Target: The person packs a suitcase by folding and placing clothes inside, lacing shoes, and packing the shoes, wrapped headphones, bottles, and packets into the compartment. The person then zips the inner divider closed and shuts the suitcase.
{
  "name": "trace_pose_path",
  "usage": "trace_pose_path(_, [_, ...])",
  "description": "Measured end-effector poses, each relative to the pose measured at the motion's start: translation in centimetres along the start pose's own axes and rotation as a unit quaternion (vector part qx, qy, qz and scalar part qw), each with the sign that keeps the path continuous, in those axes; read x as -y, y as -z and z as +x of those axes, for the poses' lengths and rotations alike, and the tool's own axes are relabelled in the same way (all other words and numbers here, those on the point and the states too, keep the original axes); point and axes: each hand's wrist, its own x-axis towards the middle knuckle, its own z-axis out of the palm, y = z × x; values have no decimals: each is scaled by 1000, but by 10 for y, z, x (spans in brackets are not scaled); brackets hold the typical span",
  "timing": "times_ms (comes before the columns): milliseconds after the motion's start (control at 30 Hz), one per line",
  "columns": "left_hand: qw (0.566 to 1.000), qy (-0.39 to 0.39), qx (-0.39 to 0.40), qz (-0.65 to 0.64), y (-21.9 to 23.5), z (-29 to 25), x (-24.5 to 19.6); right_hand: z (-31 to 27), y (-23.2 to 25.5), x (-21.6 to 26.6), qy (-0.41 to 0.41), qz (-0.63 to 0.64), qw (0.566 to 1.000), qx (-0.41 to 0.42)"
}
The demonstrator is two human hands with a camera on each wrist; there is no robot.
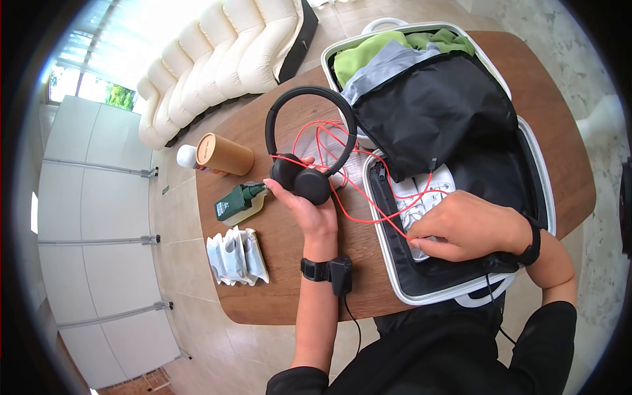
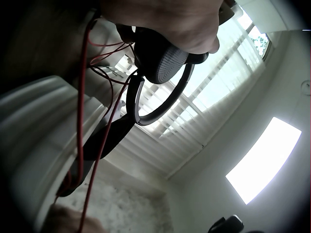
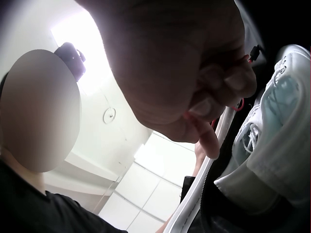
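Black headphones (image 1: 312, 186) with a red cable (image 1: 359, 219) are held up by the left hand (image 1: 315, 214), its thumb and fingers around the ear cups. In the left wrist view that hand (image 2: 170, 22) grips an ear cup (image 2: 158, 56), the band hanging below. The right hand (image 1: 464, 227) pinches the red cable over the suitcase, above white shoes (image 1: 421, 197). In the right wrist view the fingers of the right hand (image 3: 180, 73) are curled beside the white shoes (image 3: 282, 131); a bit of red cable shows at them.
An open suitcase (image 1: 388, 263) holds a black cover (image 1: 441, 105) and green clothes (image 1: 368, 59). On the wooden table (image 1: 296, 299) stand a cardboard tube (image 1: 227, 155) and a white-capped bottle (image 1: 187, 156); a green bottle (image 1: 234, 205) and white-blue packets (image 1: 237, 257) lie nearer.
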Motion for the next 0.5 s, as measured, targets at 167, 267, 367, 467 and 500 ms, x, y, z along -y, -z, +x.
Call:
trace_pose_path(167, [1000,-10,14,-7,0,0,0,0,1,2,-11,17,1000,22])
trace_pose_path(267, [1000,-13,21,-13,4,-2,-1,-1,2,2,-13,29,999,30])
trace_pose_path(367, [1000,7,12,-20,6,0,-1,0,2,2,-14,42,998,39])
trace_pose_path(467, [1000,-15,5,9,-2,-3,1,0,3,3,-13,52,997,48])
trace_pose_path(500, [1000,-16,5,9,-2,-2,2,1,4,4,-12,52,997,52])
